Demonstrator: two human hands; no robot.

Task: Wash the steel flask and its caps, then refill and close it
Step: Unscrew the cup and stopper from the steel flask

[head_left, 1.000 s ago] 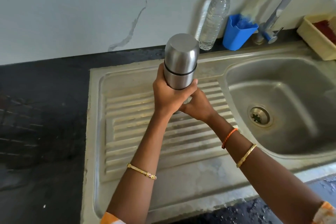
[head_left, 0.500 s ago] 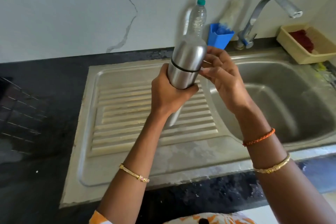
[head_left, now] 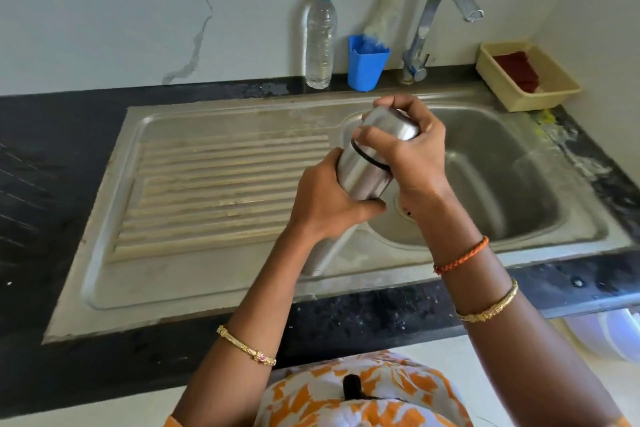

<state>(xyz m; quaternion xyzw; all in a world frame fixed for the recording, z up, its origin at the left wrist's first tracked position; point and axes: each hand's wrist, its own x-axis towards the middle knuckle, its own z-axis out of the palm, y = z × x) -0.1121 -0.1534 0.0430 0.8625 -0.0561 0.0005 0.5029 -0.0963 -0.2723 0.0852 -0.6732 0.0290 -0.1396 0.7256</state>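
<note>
Now, flask: the steel flask (head_left: 362,180) is held in the air, tilted with its top leaning right, over the edge between the ribbed draining board (head_left: 221,191) and the sink basin (head_left: 512,191).
Cap: the steel outer cap (head_left: 389,126) sits on the flask's top, with a dark ring showing where cap meets body.
Left hand: the left hand (head_left: 329,204) grips the flask's body just below that ring, fingers and thumb curled round it; the lower part of the flask shows below the wrist.
Right hand: the right hand (head_left: 412,149) is clamped over the cap from above and from the right, fingers curled round its dome.
Hands together: they lie close, one above the other on the flask.
Back ledge: a clear plastic bottle (head_left: 320,42) with a green top stands upright beside a blue cup (head_left: 367,68) that holds a bottle brush (head_left: 384,15); the tap (head_left: 433,31) rises just right of them.
Right corner: a yellow tray (head_left: 533,99) holds a dark red scrubber (head_left: 517,71).
Counter: a dark stone worktop (head_left: 52,156) surrounds the sink.
</note>
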